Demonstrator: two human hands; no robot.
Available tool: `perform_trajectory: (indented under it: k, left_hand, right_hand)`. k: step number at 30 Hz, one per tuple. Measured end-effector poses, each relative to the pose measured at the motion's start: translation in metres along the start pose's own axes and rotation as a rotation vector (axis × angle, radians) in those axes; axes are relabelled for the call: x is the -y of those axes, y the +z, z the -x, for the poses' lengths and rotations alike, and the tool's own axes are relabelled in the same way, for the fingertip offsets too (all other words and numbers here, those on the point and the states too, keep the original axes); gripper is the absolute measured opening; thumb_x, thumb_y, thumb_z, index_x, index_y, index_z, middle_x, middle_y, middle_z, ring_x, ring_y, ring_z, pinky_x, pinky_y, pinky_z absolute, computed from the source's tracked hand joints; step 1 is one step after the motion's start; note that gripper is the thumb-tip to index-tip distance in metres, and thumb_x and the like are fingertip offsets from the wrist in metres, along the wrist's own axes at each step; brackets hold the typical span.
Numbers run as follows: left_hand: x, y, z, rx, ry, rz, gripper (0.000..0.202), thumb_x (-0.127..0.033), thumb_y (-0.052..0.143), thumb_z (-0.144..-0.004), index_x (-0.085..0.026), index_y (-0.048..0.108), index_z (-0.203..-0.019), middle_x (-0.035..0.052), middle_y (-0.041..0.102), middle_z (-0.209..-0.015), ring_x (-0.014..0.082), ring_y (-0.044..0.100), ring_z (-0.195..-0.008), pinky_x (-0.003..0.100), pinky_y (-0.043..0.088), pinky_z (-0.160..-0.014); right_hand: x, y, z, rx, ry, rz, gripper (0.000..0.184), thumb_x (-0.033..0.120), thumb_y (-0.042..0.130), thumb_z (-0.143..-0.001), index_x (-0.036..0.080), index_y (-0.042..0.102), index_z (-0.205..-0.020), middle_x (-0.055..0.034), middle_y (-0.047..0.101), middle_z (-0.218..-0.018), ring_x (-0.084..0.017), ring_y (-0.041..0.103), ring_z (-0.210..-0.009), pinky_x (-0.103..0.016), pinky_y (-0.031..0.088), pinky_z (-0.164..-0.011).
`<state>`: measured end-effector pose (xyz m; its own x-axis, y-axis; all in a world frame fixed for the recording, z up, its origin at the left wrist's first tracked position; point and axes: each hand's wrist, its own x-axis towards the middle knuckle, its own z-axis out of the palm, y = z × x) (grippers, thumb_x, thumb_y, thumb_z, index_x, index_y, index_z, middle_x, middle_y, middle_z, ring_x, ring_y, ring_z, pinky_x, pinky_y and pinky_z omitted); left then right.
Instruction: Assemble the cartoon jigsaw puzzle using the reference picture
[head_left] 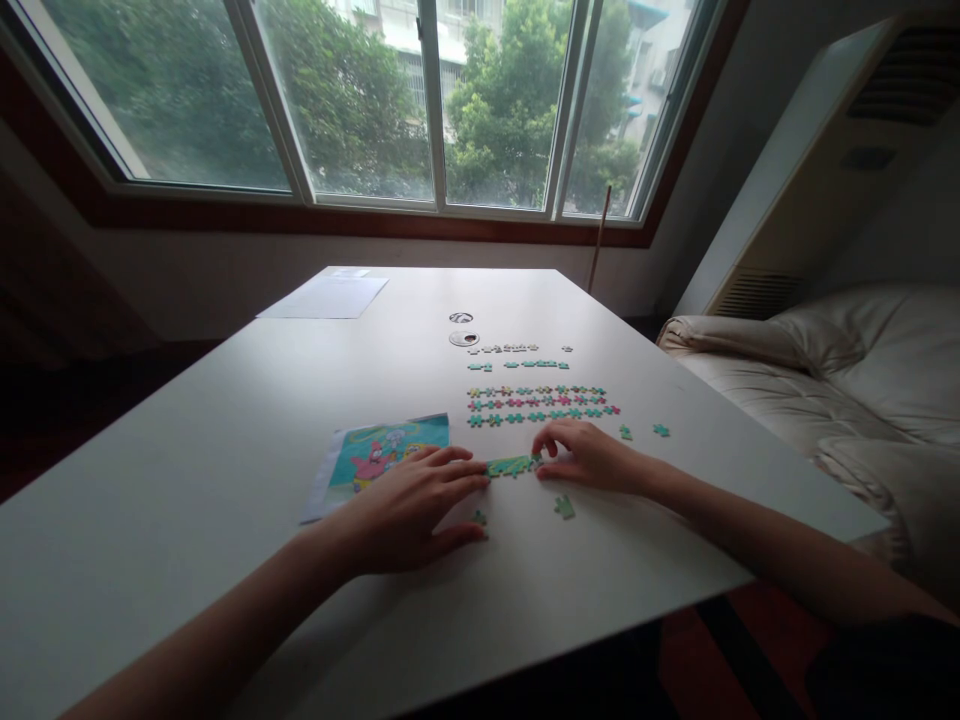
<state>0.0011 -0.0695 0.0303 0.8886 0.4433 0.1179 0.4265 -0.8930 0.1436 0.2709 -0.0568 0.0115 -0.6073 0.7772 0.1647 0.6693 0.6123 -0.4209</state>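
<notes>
A short joined strip of green jigsaw pieces (511, 467) lies on the white table between my hands. My left hand (420, 505) is spread flat, its fingertips touching the strip's left end. At the right end, my right hand (589, 457) pinches a jigsaw piece (536, 458) between thumb and forefinger, mostly covered by the fingers. One loose green piece (564, 507) lies below the strip, and another (480, 518) sits between my left thumb and fingers. Partly under my left hand is a picture sheet (390, 447) with cartoon figures.
Rows of loose jigsaw pieces (536, 403) lie beyond my hands, with two stray pieces (661, 430) to the right. Farther back are two small round objects (463, 339). White paper (324, 298) lies at the far left of the table (187, 470). A padded sofa (757, 370) stands right.
</notes>
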Motion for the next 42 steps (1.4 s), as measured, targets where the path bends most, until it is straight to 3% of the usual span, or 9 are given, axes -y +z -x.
perform_trajectory:
  k: [24,36,42]
  left_hand:
    - [0.002,0.003,0.001,-0.019,-0.005,-0.001,0.041,-0.047,0.045,-0.086,-0.021,0.052,-0.118,0.0070,0.056,-0.121,0.0273,0.046,-0.111,0.043,0.038,-0.092]
    - [0.001,0.002,0.001,-0.006,-0.016,0.003,0.041,-0.047,0.045,-0.086,-0.021,0.052,-0.118,0.0065,0.055,-0.121,0.0277,0.046,-0.112,0.044,0.038,-0.091]
    - [0.002,0.001,0.002,-0.015,-0.008,0.002,0.039,-0.045,0.045,-0.087,-0.021,0.053,-0.116,0.0067,0.056,-0.120,0.0273,0.046,-0.111,0.043,0.039,-0.091]
  right_hand:
    - [0.005,0.002,0.000,-0.052,-0.034,-0.007,0.018,0.030,0.059,-0.078,0.017,0.061,-0.090,-0.0028,0.059,-0.078,-0.014,0.054,-0.074,-0.025,0.041,-0.070]
    - [0.004,0.007,-0.001,-0.074,0.008,-0.002,0.011,0.028,0.059,-0.078,0.018,0.061,-0.082,-0.0011,0.056,-0.073,-0.012,0.052,-0.067,-0.023,0.039,-0.064]
    - [-0.005,-0.015,0.000,-0.108,-0.030,0.021,0.014,0.029,0.053,-0.081,0.017,0.061,-0.082,-0.0033,0.059,-0.076,-0.013,0.053,-0.073,-0.024,0.040,-0.069]
